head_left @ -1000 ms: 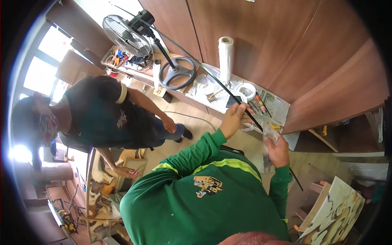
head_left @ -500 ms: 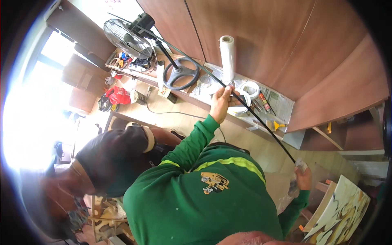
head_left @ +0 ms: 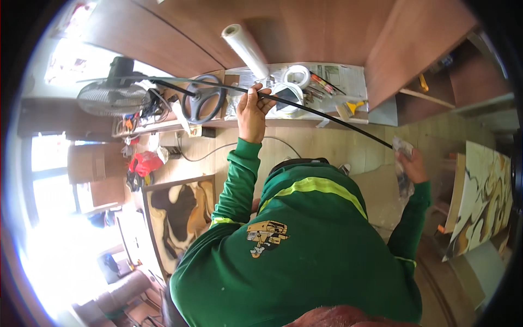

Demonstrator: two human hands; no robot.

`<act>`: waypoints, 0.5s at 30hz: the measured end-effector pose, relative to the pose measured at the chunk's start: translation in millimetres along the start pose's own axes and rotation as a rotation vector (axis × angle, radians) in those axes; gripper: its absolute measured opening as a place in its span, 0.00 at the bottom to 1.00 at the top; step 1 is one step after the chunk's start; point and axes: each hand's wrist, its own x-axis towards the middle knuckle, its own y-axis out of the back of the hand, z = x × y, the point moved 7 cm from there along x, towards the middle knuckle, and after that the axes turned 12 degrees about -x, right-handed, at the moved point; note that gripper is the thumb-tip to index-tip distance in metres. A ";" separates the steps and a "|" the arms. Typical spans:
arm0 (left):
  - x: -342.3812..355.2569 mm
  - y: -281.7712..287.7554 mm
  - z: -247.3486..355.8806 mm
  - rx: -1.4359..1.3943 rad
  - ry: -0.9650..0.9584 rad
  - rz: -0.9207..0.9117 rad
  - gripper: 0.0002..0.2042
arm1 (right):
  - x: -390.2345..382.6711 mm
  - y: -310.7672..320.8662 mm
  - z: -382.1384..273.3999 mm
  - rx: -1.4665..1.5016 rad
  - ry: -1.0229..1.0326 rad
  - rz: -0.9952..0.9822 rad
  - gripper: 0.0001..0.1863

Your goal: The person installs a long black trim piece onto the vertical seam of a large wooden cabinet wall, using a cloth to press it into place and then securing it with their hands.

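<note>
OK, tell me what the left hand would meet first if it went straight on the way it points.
Beyond the rod it holds, the left hand would probably meet the roll first, though depth is hard to judge here.

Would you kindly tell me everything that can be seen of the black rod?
The rod is long, thin and smooth-looking, black nearer the person and greyer toward its far end, which fades against the bright background; its material is unclear. It slants across the view, passing before the fan. The left hand touches it with its fingers partway along; the right hand holds crumpled, see-through wrap at the near end, hiding the tip.
</note>
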 end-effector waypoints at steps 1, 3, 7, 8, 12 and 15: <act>-2.3 -3.2 -7.2 0.002 0.026 -0.009 0.16 | -0.7 3.5 -8.3 -0.066 0.001 0.011 0.20; -10.6 -8.8 -21.6 0.002 0.075 -0.027 0.15 | 4.0 0.9 -0.7 -0.059 0.024 -0.003 0.21; -30.5 -20.3 -52.3 0.026 0.143 -0.103 0.12 | 7.9 -5.6 -1.8 0.025 -0.043 -0.036 0.20; -35.8 -24.8 -60.6 0.037 0.150 -0.124 0.12 | 4.1 -1.4 -15.2 -0.014 -0.033 -0.024 0.20; -47.0 -39.9 -82.7 -0.027 0.175 -0.121 0.12 | 3.0 -6.4 -15.0 -0.040 -0.055 -0.039 0.20; -52.5 -39.1 -83.7 -0.119 0.191 -0.107 0.12 | 4.3 -12.2 -18.6 0.099 -0.023 -0.072 0.21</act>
